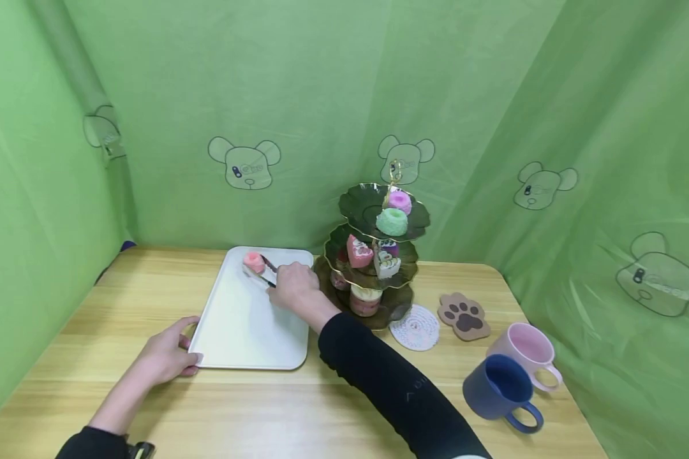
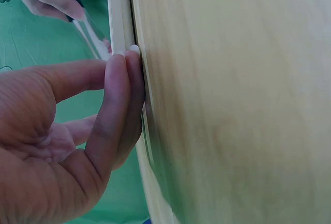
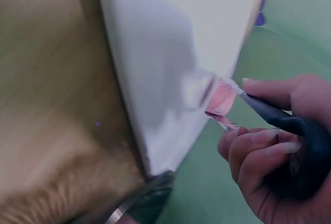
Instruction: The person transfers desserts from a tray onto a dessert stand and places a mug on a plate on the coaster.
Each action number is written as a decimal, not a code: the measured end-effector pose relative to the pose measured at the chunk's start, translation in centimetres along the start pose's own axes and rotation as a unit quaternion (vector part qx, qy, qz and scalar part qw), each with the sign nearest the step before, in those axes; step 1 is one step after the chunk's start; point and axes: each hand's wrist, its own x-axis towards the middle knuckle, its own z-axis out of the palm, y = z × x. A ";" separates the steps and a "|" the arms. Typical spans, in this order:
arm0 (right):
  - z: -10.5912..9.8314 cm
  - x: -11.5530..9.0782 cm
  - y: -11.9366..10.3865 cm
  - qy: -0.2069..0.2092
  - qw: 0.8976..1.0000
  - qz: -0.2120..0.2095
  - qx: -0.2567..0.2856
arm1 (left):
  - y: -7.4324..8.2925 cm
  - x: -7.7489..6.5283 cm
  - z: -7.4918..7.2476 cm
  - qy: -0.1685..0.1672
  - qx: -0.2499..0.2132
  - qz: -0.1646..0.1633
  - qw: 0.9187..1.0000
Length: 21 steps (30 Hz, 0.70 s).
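My right hand (image 1: 296, 285) grips dark-handled tongs (image 3: 266, 111) with pale tips. Between those tips is a small pink ring-shaped cake (image 1: 254, 262), at the far left part of a white tray (image 1: 247, 325). In the right wrist view the cake (image 3: 221, 99) shows close to the tray's surface; whether it touches cannot be made out. My left hand (image 1: 165, 352) holds the tray's near left corner, thumb and fingers at the rim. Seen from the left wrist, its fingertips (image 2: 118, 69) press together against the tray edge.
Right of the tray stands a three-tier dark stand (image 1: 356, 210) bearing several small cakes. Farther right lie a round woven coaster (image 1: 415, 327) and a brown paw-shaped coaster (image 1: 464, 316). A pink mug (image 1: 525, 347) and a blue mug (image 1: 490, 389) stand near the table's right edge.
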 end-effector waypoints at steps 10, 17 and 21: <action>-5.7 -6.2 2.2 0.033 0.997 -0.068 0.002 | 0.0 0.0 -0.1 -0.002 0.006 -0.004 1.000; -11.0 -11.0 5.4 0.085 0.988 -0.120 0.042 | -0.1 0.1 -0.1 -0.006 0.009 0.001 1.000; -13.7 -13.1 7.6 0.117 0.984 -0.126 0.055 | -0.3 0.1 -0.1 -0.006 0.008 0.006 1.000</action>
